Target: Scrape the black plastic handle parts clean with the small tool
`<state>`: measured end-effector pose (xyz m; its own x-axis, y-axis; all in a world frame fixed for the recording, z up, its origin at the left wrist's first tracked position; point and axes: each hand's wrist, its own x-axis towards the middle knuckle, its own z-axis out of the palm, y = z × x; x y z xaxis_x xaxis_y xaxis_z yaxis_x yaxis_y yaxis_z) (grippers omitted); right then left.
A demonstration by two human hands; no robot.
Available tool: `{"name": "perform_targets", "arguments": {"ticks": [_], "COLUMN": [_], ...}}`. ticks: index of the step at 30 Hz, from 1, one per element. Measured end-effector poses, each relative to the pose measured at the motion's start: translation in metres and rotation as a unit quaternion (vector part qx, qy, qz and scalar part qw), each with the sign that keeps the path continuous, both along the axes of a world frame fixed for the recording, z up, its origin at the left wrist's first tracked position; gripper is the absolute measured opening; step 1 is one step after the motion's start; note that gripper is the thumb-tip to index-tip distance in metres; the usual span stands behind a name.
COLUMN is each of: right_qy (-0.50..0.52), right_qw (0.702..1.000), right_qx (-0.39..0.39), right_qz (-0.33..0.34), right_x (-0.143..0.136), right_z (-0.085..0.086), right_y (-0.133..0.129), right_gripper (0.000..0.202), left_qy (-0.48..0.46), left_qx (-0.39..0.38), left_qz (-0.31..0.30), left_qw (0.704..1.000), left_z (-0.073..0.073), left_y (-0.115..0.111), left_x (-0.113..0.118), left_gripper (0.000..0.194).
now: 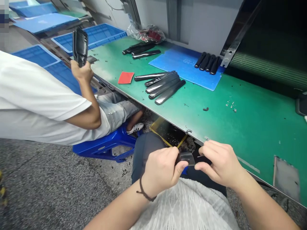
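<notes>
Both hands are in front of my lap, near the front edge of the green table point(254, 127). My left hand point(163, 166) is wrapped round a dark, glossy piece point(187, 157), whose end sticks out toward the right. Close to that end, my right hand point(219, 163) has its thumb and fingers pinched around something thin and dark, too small to make out. Several long black parts point(165, 86) lie fanned out on the table, beside a red square point(126, 77).
A blue sheet point(189, 68) bears several black parts point(207, 63). At the left, a seated person in a white shirt point(40, 99) holds up a black part point(80, 44). Blue crates point(96, 35) stand behind. A flat grey plate point(286, 177) lies at the right.
</notes>
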<state>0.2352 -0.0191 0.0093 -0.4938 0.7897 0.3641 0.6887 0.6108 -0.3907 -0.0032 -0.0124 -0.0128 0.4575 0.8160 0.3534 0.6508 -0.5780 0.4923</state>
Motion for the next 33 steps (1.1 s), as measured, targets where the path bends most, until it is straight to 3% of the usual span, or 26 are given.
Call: {"name": "perform_targets", "arguments": {"ticks": [2, 5, 16, 22, 31, 33], "right_qy": [0.031, 0.083, 0.055, 0.051, 0.128, 0.14], "right_qw": [0.999, 0.994, 0.998, 0.992, 0.99, 0.99], "right_qx": [-0.037, -0.063, -0.002, 0.112, 0.028, 0.023], "right_qz": [0.02, 0.023, 0.019, 0.025, 0.046, 0.021], "right_x": [-0.002, -0.011, -0.021, -0.021, -0.009, -0.013], "right_z": [0.004, 0.009, 0.01, 0.005, 0.005, 0.006], "right_y": [-0.001, -0.002, -0.008, -0.012, -0.01, -0.011], "right_gripper": [0.057, 0.065, 0.062, 0.048, 0.002, 0.013], "left_qy": [-0.009, -0.036, -0.056, -0.04, 0.033, 0.051], "left_qx": [0.035, 0.027, 0.011, 0.012, 0.046, 0.058], "left_qz": [-0.022, -0.051, -0.057, -0.056, -0.032, -0.025], "left_qw": [0.999, 0.998, 0.997, 0.998, 0.998, 0.997], "left_z": [0.002, 0.005, 0.006, 0.008, 0.015, 0.015], "left_y": [0.002, 0.005, 0.004, 0.005, 0.013, 0.011], "left_x": [-0.001, 0.001, 0.004, 0.004, -0.004, -0.002], "left_gripper": [0.055, 0.057, 0.055, 0.058, 0.052, 0.05]}}
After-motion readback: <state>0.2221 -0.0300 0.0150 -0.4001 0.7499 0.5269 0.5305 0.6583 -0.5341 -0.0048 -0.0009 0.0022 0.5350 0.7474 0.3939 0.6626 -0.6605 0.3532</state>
